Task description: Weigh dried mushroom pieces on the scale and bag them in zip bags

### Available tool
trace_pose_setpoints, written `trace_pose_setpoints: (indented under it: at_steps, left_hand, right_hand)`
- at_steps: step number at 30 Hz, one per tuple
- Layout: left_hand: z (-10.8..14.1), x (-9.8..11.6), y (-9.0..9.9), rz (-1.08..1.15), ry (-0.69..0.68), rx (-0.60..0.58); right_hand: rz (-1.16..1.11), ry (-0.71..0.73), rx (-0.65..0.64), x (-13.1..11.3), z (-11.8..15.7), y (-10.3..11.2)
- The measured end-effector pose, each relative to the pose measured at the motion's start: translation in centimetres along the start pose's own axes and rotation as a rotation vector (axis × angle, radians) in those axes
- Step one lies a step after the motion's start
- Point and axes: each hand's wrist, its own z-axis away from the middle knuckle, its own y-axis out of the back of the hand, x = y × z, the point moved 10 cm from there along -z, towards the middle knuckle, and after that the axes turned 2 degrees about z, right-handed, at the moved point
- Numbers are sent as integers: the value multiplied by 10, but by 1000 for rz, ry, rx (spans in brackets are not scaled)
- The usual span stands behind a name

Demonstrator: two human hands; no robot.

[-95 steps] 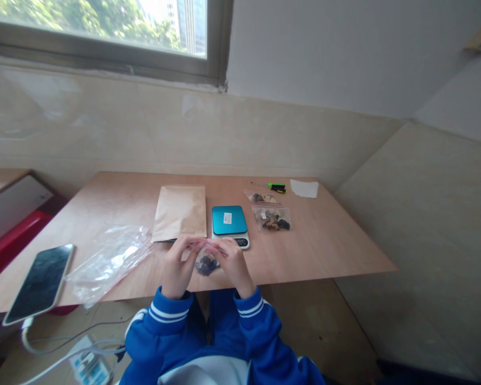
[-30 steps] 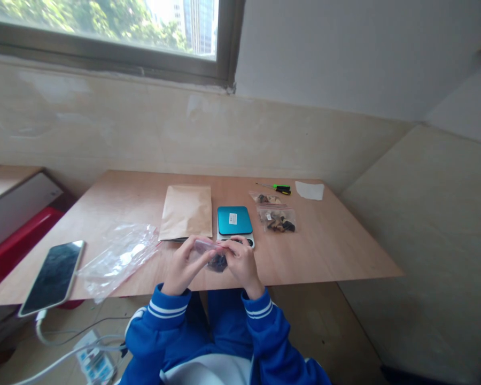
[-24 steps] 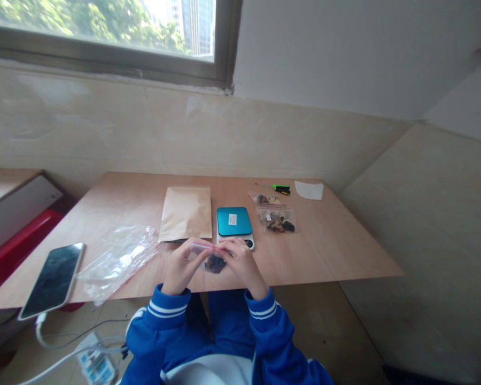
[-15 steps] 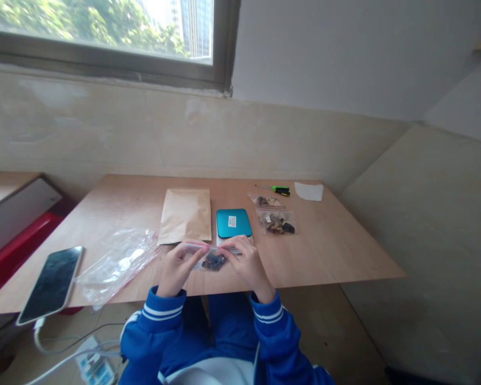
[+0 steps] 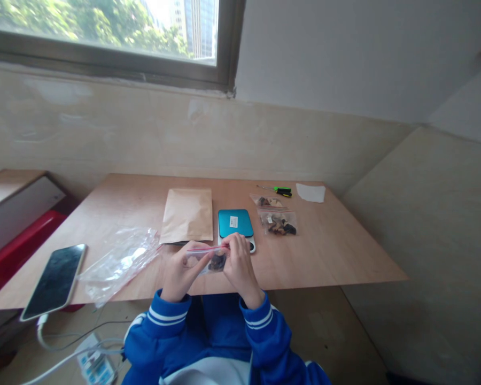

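Both hands are on a small zip bag (image 5: 203,261), held just in front of the scale (image 5: 233,223), over the table (image 5: 324,256).

Left hand (image 5: 179,279): narrow pinch, fingers and thumb on the bag's left end.
Right hand (image 5: 239,267): narrow pinch on the top edge at the bag's right end, close to the red-striped seal (image 5: 206,248).

Dark chunks (image 5: 217,262) sit low in the bag's right side, just by the right hand. Can't tell at this res whether the seal is closed.

Handling, my take: keep both pinches on the seal line and the bag mouth taut. Press along the stripe in one direction, and keep the chunks low, clear of the track, so nothing jams it.

Around the hands:
- kraft envelope (image 5: 186,215) beyond the left hand
- clear plastic bag (image 5: 120,266) left of the left hand
- phone (image 5: 54,282) further left
- two filled bags (image 5: 268,201) (image 5: 278,223) beyond the right hand, right of the scale
- screwdriver (image 5: 282,191) and white paper (image 5: 310,192) further out
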Motion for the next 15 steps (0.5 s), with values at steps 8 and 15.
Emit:
trace_pose_setpoints:
  at_steps: [8, 15]
  left_hand:
    - [1, 9, -2, -34, -20, -27]
    - [2, 11, -10, -46, -42, -46]
  right_hand:
    - [-88, 88, -91, -11, -2, 4]
    - [-124, 81, 19, -3, 0, 7]
